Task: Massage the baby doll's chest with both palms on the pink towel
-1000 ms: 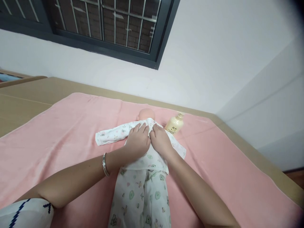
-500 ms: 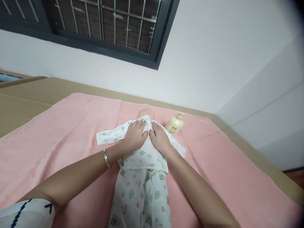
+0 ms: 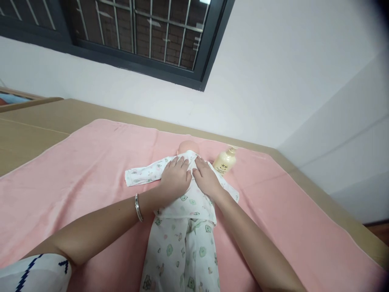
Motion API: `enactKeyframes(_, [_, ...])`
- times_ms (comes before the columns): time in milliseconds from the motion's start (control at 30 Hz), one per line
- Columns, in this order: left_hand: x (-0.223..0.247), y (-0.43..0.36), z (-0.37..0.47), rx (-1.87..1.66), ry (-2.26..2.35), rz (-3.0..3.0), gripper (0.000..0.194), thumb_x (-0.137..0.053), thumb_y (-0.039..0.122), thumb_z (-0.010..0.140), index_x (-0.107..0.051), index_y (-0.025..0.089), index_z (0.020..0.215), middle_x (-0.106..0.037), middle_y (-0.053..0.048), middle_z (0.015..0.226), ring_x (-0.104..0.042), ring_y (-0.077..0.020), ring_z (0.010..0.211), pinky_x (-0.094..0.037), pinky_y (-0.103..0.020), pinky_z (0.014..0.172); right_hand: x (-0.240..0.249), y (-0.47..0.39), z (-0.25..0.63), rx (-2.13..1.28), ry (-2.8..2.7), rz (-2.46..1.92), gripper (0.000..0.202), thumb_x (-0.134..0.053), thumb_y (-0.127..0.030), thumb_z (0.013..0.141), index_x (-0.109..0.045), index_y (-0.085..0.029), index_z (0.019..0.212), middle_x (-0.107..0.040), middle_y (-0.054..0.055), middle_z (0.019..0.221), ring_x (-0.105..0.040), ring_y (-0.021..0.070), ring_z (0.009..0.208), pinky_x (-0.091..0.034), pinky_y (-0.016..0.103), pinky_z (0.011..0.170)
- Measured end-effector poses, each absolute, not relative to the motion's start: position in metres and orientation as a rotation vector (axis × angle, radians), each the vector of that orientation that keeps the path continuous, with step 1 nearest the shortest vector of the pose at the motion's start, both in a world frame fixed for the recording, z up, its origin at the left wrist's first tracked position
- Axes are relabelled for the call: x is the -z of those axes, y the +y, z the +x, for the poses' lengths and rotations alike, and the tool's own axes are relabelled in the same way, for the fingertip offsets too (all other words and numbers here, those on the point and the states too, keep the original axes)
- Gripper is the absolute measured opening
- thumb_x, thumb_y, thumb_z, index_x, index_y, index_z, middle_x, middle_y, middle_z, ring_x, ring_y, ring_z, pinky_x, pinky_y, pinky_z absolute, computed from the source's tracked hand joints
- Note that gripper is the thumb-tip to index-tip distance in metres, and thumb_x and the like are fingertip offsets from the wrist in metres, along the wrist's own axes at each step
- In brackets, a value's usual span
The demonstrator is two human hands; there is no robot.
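Doll: it (image 3: 193, 205) lies on the pink cloth (image 3: 97, 162), left of the pump bottle (image 3: 225, 161) and stretching from there toward you; you cannot tell whether it is face up.
Left hand: yours (image 3: 175, 178) rests on the doll's upper body, the farther of the two from the bottle, fingers slightly apart and clamped on nothing.
Right hand: yours (image 3: 207, 178) lies on the doll just left of the bottle, fingers laid out close together, gripping nothing visible.
Bottle risk: an outward sweep of your right hand could probably tip it, as the gap there looks small.
Top risk: pressing while sliding may ruck the patterned fabric under your palms.
Cloth risk: hard pushes toward the wall could wrinkle the cloth and carry doll and bottle along.
Bangle risk: the metal bangle (image 3: 138, 207), well left of the bottle, might catch the shirt hem.
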State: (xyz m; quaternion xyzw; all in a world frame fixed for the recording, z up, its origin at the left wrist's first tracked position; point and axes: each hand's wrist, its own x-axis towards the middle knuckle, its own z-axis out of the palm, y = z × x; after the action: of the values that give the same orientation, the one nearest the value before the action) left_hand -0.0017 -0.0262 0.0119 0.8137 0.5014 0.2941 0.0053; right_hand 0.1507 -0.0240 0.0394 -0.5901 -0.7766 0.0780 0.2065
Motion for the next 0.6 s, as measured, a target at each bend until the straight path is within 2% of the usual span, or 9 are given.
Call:
enactKeyframes(200, [-0.023,-0.006,-0.012,-0.833,1.530,2.482,0.047,-0.038,0.030,0.093,-0.050,0.010,0.134,-0.054,-0.016,0.140,-0.046,-0.0294,0.133,-0.036,-0.046,0.111,-0.054,-0.051,0.129,-0.163,-2.127,-1.814,0.052,-0.031,-0.022,0.096,-0.044,-0.005,0.143,-0.041,0.019,0.151,-0.033,0.0280,0.143,-0.030,0.042,0.116])
enactKeyframes(333, [-0.025,-0.002,-0.014,-0.810,1.509,2.496,0.045,-0.037,0.030,0.094,-0.053,0.009,0.131,-0.057,-0.017,0.136,-0.050,-0.0283,0.130,-0.037,-0.043,0.110,-0.057,-0.060,0.123,-0.134,-2.152,-1.843,0.052,-0.035,-0.019,0.094,-0.046,-0.006,0.143,-0.040,0.018,0.152,-0.033,0.0299,0.143,-0.030,0.044,0.116])
enactKeyframes(467, [-0.016,-0.020,-0.004,-0.911,1.584,2.598,0.048,-0.035,0.027,0.096,-0.050,0.000,0.134,-0.054,-0.022,0.139,-0.045,-0.0328,0.134,-0.035,-0.047,0.112,-0.051,-0.043,0.138,-0.212,-2.135,-1.686,0.049,-0.034,-0.020,0.093,-0.050,-0.008,0.138,-0.046,0.016,0.148,-0.037,0.0259,0.141,-0.030,0.042,0.117])
enactKeyframes(600, [-0.008,-0.033,0.004,-0.944,1.579,2.700,0.048,-0.036,0.023,0.095,-0.050,-0.001,0.134,-0.053,-0.023,0.140,-0.042,-0.0356,0.136,-0.036,-0.049,0.110,-0.044,-0.022,0.153,-0.280,-2.126,-1.467,0.044,-0.037,-0.024,0.092,-0.057,-0.016,0.130,-0.055,0.011,0.140,-0.045,0.0234,0.135,-0.030,0.044,0.116])
